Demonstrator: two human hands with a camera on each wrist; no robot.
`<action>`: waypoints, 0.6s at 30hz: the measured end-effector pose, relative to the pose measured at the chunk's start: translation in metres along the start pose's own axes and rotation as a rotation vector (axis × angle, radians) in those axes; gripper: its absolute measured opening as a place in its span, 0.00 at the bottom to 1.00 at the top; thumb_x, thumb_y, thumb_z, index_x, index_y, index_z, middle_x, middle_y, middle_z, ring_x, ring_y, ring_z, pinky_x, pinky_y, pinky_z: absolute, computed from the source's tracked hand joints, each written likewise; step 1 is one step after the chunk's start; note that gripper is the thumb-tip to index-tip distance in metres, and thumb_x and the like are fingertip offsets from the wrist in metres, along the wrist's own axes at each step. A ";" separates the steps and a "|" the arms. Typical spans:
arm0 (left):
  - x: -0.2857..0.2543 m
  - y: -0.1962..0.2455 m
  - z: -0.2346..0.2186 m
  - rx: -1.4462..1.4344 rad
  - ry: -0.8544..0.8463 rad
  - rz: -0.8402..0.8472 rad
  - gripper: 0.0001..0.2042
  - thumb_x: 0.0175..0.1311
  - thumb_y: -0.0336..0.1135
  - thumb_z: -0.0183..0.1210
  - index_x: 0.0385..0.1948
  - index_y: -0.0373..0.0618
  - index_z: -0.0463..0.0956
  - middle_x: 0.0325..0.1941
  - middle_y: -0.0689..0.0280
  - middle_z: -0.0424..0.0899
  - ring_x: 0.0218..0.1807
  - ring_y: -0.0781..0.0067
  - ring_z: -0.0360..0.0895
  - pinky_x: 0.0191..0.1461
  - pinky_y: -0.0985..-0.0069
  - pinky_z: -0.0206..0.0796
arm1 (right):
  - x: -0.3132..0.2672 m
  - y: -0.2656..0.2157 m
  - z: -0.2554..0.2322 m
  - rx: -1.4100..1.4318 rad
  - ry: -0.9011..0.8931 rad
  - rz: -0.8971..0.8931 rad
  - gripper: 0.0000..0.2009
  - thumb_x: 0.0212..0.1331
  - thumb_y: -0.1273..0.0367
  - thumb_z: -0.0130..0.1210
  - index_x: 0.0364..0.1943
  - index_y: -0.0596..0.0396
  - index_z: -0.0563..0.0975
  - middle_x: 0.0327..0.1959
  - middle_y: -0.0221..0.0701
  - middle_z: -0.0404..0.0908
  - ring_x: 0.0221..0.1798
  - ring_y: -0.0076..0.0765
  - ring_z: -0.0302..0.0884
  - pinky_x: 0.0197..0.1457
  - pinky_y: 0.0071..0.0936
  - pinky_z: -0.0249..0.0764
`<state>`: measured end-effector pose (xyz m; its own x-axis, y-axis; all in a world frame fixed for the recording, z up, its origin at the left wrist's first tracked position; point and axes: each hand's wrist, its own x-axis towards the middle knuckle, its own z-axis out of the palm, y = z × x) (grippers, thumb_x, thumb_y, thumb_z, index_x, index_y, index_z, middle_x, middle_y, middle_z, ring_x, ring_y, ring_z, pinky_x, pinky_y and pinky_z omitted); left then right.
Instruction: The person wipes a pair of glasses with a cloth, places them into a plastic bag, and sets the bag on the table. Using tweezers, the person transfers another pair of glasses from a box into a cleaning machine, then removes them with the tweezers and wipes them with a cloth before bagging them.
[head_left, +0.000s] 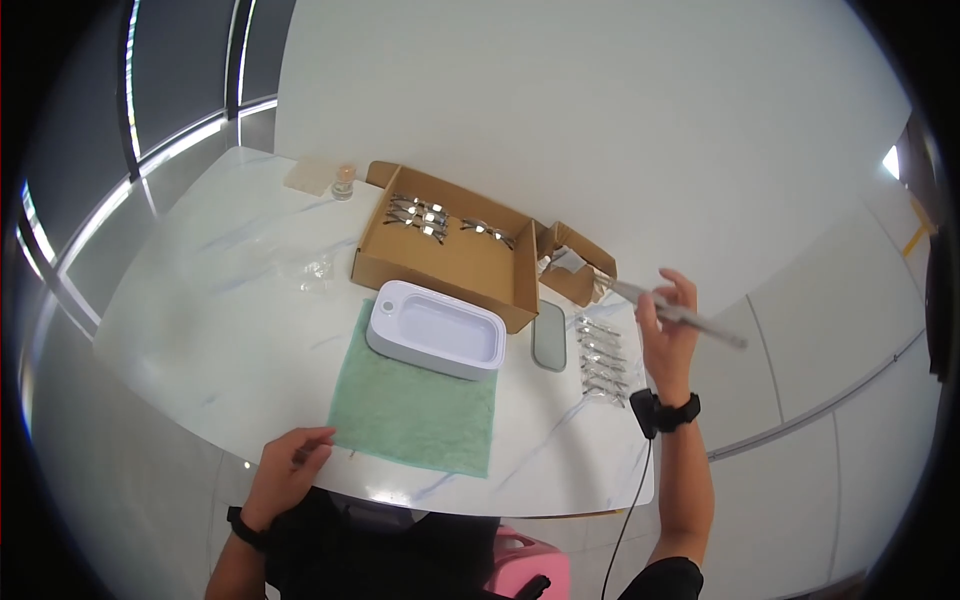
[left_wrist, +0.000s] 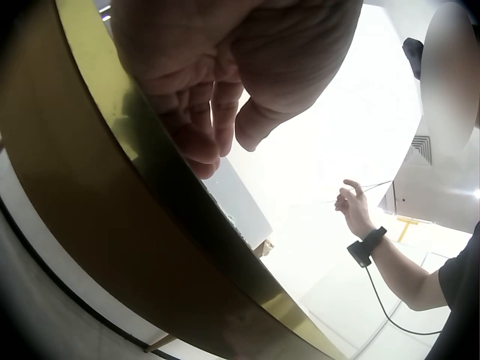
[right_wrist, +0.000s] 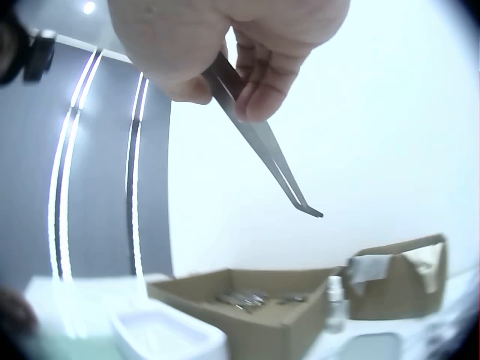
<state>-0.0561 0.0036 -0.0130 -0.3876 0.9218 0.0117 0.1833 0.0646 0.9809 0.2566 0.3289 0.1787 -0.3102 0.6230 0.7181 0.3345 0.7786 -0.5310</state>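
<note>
Raised above the table's right side, my right hand [head_left: 668, 335] pinches a pair of metal tweezers [right_wrist: 262, 146] between thumb and fingers. Their bent tips meet in the right wrist view with nothing between them. My left hand [head_left: 288, 470] is at the table's front edge, fingers loosely bent and empty, fingertips right by a corner of the green cloth [head_left: 410, 420]. On that cloth's back part stands a white tub-shaped cleaner [head_left: 435, 352] with an open basin. Several pairs of glasses in clear wrapping [head_left: 602, 362] lie in a column left of my right wrist.
Behind the tub is an open cardboard box [head_left: 455, 265] with several glasses [head_left: 420, 215] inside. To its right are a smaller cardboard box [head_left: 568, 285], a spray bottle [right_wrist: 335, 307] and a grey-rimmed lid [head_left: 549, 340]. A small jar [head_left: 343, 185] and clear plastic [head_left: 316, 275] lie left.
</note>
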 end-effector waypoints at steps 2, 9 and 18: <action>0.002 0.003 0.001 0.017 0.010 -0.012 0.12 0.65 0.27 0.58 0.49 0.39 0.79 0.40 0.61 0.85 0.41 0.73 0.83 0.46 0.77 0.74 | 0.027 -0.008 0.008 0.209 -0.040 0.173 0.10 0.64 0.70 0.58 0.47 0.59 0.77 0.35 0.28 0.76 0.28 0.21 0.74 0.33 0.20 0.72; -0.004 0.005 -0.004 0.064 0.052 -0.039 0.12 0.65 0.26 0.57 0.49 0.37 0.79 0.39 0.62 0.85 0.41 0.74 0.81 0.46 0.78 0.72 | 0.084 0.017 0.080 0.638 0.012 0.609 0.11 0.62 0.69 0.60 0.40 0.64 0.75 0.39 0.32 0.75 0.33 0.25 0.78 0.40 0.21 0.76; -0.003 -0.006 -0.011 0.079 0.153 0.033 0.11 0.62 0.25 0.60 0.46 0.41 0.80 0.36 0.61 0.84 0.36 0.70 0.82 0.39 0.77 0.73 | 0.099 0.063 0.156 0.306 -0.245 0.440 0.19 0.57 0.68 0.63 0.49 0.69 0.77 0.39 0.36 0.83 0.40 0.29 0.81 0.46 0.26 0.76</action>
<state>-0.0655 -0.0036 -0.0168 -0.5122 0.8552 0.0788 0.2660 0.0707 0.9614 0.1083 0.4515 0.1467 -0.4088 0.8634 0.2956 0.2177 0.4068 -0.8872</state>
